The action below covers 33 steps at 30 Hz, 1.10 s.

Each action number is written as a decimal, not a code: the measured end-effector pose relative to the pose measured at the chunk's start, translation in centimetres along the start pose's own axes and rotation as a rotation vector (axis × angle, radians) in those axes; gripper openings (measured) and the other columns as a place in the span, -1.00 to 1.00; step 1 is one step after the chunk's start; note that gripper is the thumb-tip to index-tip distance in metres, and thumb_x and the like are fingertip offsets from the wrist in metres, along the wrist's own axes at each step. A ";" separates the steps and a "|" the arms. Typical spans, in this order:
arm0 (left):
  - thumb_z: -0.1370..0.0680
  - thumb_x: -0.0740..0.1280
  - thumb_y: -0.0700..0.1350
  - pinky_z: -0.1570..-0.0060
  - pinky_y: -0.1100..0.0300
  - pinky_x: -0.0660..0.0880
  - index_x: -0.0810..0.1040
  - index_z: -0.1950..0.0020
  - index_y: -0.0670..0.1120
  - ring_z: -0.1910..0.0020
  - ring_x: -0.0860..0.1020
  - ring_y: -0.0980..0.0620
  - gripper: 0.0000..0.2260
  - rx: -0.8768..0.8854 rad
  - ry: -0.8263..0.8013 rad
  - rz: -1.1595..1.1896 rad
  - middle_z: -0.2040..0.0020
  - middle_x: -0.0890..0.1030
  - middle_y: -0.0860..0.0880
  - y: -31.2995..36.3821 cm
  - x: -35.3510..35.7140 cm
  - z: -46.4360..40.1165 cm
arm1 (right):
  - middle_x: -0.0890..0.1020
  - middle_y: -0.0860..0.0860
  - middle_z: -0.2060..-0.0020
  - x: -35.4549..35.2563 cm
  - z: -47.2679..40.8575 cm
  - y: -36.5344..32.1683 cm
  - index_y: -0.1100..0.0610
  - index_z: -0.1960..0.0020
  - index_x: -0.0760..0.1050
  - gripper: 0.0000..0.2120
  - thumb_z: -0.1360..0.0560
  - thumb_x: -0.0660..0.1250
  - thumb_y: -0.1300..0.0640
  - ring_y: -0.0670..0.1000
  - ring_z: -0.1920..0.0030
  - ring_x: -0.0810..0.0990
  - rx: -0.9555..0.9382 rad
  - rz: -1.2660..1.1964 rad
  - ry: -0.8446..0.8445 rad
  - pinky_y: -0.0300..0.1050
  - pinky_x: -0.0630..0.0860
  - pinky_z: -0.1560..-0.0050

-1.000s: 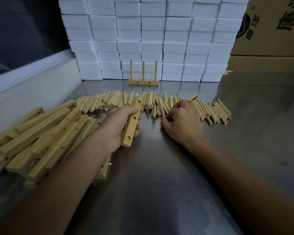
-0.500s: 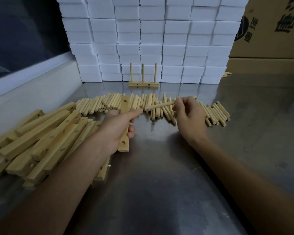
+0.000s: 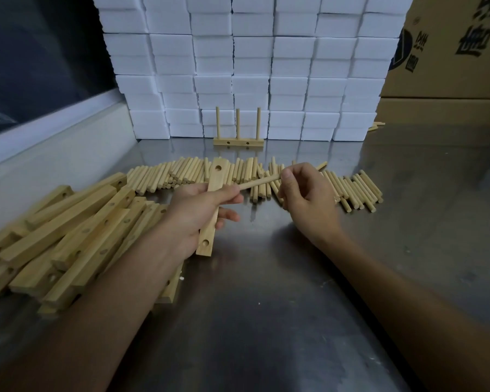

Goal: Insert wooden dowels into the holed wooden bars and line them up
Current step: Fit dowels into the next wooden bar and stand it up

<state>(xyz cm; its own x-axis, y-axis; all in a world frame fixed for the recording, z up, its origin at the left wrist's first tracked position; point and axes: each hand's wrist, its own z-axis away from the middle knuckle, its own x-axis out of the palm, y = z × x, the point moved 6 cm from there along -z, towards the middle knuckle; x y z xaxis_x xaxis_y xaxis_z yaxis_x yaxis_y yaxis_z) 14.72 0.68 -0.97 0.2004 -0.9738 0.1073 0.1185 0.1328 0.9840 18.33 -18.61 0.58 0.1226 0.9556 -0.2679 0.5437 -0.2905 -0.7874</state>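
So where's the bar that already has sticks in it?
The finished bar stands at the back middle of the table, just before the white boxes and beyond the loose dowels.

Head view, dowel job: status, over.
Left hand grips holed bar. Right hand pinches dowel, tip at bar, not seated. One finished bar standing behind. Nothing blocking.

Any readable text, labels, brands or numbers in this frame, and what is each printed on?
Cardboard box, top right: large dark printed characters and a round logo, cut off by the frame edge and seen at an angle; not readable.
White foam blocks: no text.
Wooden bars and dowels: no markings.
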 end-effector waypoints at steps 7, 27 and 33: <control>-0.56 0.40 -0.23 0.53 0.31 0.41 0.61 -0.04 -0.23 0.37 0.66 0.02 -0.91 0.028 0.025 0.073 0.14 0.73 -0.16 0.5 0.0 0.0 | 0.59 0.11 0.36 -0.2 -0.1 0.2 0.33 0.04 0.56 -0.83 -0.61 0.31 0.21 0.03 0.40 0.53 0.075 -0.176 -0.051 -0.07 0.48 0.36; -0.56 0.41 -0.09 0.52 0.29 0.42 0.63 -0.05 -0.17 0.45 0.57 0.03 -0.84 0.071 -0.093 -0.063 0.22 0.71 -0.04 -0.1 0.7 -0.3 | 0.71 0.01 0.17 2.7 0.9 0.5 0.11 -0.10 0.52 -0.82 -0.67 0.19 0.06 0.00 0.12 0.70 0.494 -0.791 -0.023 -0.13 0.60 0.06; -0.66 0.25 -0.13 0.44 0.19 0.45 0.56 -0.23 -0.09 0.41 0.53 -0.01 -0.81 0.098 -0.168 0.044 0.26 0.65 -0.04 0.6 1.2 0.1 | 0.46 -0.09 0.42 2.0 0.4 -2.7 0.21 0.00 0.63 -0.77 -0.67 0.23 0.14 -0.16 0.42 0.39 -0.007 -0.192 -0.043 -0.26 0.37 0.37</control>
<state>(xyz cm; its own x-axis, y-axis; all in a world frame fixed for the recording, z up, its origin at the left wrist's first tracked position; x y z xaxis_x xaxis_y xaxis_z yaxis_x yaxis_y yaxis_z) 14.93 -0.48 -0.25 0.0369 -0.9857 0.1647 0.0165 0.1654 0.9861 16.77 -15.95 1.91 -0.0189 0.9904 -0.1369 0.5597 -0.1030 -0.8223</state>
